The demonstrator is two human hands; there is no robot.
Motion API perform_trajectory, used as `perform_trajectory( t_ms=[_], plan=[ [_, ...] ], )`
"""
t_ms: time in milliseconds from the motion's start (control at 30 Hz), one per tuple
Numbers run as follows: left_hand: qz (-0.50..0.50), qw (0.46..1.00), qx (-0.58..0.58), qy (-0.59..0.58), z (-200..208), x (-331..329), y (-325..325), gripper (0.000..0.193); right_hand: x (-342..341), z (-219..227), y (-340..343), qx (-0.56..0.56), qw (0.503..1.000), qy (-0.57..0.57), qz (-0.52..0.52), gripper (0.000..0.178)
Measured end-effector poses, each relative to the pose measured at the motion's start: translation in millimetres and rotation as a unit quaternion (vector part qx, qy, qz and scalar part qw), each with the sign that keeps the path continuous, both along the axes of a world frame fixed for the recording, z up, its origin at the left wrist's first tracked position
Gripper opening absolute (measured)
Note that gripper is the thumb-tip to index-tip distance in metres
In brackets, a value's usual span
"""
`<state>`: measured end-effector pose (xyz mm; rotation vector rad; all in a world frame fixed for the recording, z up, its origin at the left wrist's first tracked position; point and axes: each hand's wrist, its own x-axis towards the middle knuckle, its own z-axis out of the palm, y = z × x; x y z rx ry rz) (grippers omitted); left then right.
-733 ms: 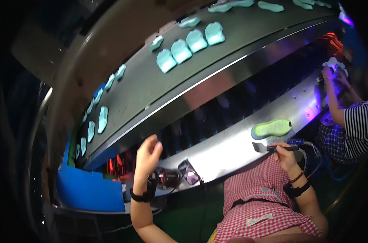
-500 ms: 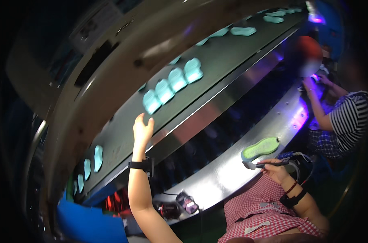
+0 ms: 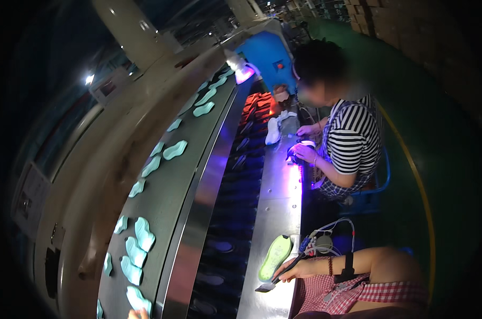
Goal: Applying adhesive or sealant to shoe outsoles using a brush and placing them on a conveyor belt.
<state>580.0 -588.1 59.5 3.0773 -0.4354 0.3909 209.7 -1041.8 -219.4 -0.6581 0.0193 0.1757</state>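
Observation:
At the bottom edge, the fingertips of my left hand (image 3: pixel 138 315) close on the near end of a pale blue shoe sole (image 3: pixel 139 299) on the dark conveyor belt (image 3: pixel 166 226); the rest of that hand is out of the picture. Several similar soles (image 3: pixel 136 252) lie just beyond it. My right hand (image 3: pixel 288 271) is closed round the dark handle of a flat brush (image 3: pixel 266 287), its bristle end over the metal ledge (image 3: pixel 275 202). Right beside the brush, a yellow-green shoe sole (image 3: pixel 275 258) with a grey-blue rim lies on the ledge.
A metal rail (image 3: pixel 190 223) edges the belt, and a dark lower channel with shoe parts (image 3: pixel 222 246) runs between rail and ledge. Cables and hoses (image 3: pixel 326 239) hang beside my right forearm. Farther along sits a co-worker in a striped top (image 3: pixel 352 138), handling shoe parts under purple light.
My view has swung along the line toward the co-worker. My left hand has gone from reaching over the belt to the nearest blue sole, which now sits slightly apart. My right hand keeps the brush.

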Motion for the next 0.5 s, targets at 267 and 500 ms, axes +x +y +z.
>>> perform_trajectory(
  t_ms=[267,500],
  plan=[
    [0.038,0.877,-0.403,0.257,-106,-239,-207,0.037,1,26,-6,-0.099,0.993,-0.057,-0.032,0.026],
    [0.147,0.597,-0.719,0.324,-145,-326,-212,0.044,2,58,-1,0.019,0.996,-0.086,-0.023,0.02]
  ],
)
